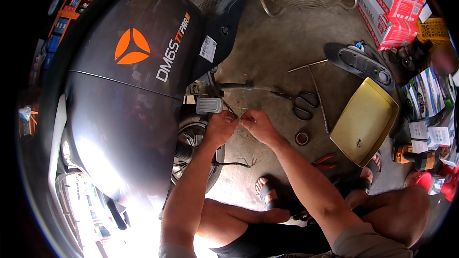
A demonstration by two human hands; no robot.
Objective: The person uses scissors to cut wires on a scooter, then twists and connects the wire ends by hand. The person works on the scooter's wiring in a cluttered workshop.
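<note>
While both hands (222,128) (259,125) pinch thin wires (241,108) (apparently), the yellow tray (368,117) holds a small object (359,143).

Light: strong, white, from lower left; floor (260,62) overexposed near its lower-left edge, dim grey-brown toward upper edge. Glare: blown highlight low on dark body panel (124,134). Shadow: deep, around person's legs (394,210). Distortion: fisheye bending, black vignette. Focus: left hand (222,127), right hand (256,124) clear; reddish patch (443,59), far right, blurred.
</note>
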